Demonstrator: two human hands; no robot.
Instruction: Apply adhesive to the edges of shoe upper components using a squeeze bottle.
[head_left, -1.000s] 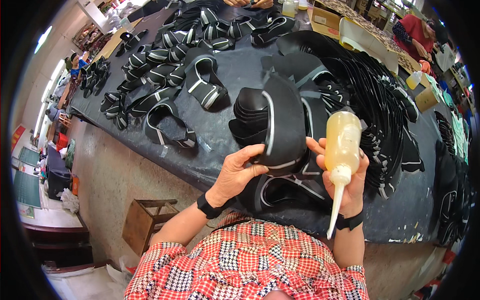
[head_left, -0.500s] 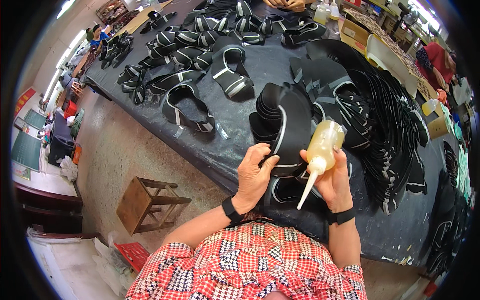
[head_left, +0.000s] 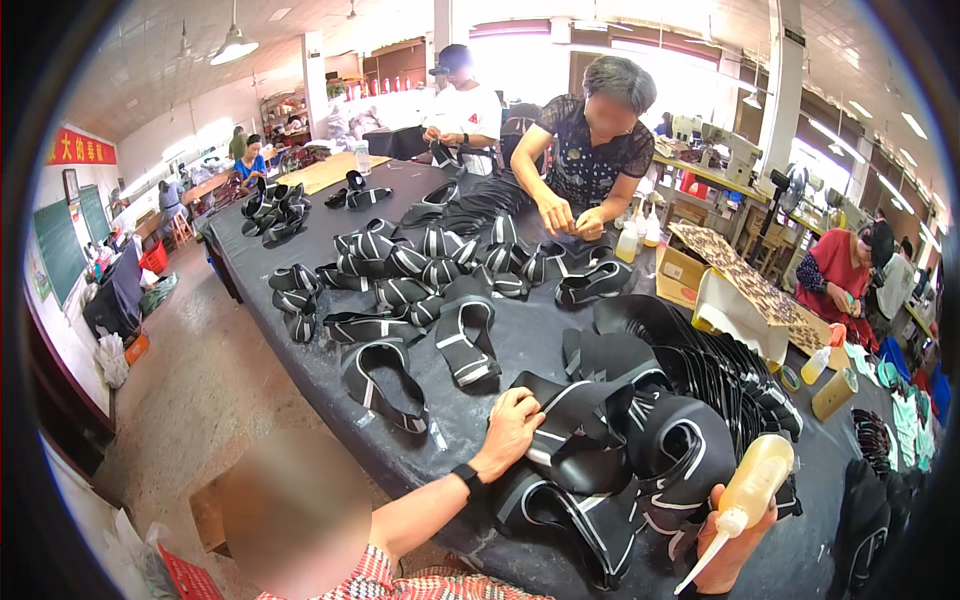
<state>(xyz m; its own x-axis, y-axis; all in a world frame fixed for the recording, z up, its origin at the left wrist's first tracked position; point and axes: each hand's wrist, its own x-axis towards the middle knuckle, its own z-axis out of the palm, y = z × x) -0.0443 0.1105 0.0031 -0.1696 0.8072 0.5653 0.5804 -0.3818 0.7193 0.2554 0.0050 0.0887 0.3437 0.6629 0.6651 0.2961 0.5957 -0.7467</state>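
Note:
My right hand is wrapped round a squeeze bottle of yellowish liquid at the lower right. The bottle is tilted, its long pale nozzle pointing down to the left. My left hand has its fingers curled over the edge of a black fabric piece with pale grey strips. That piece rests on a heap of similar pieces. Between my hands lies a looped black piece with a grey edge. A fanned stack of black pieces spreads behind it.
Joined black loops cover much of the dark table. Across it, a person works with both hands near small bottles. An open cardboard box stands at the right. A wooden stool is on the floor at left.
The view has swung up, bringing the far side of the table and co-workers into sight. My hands are farther apart, the bottle now off to the right of the black piece.

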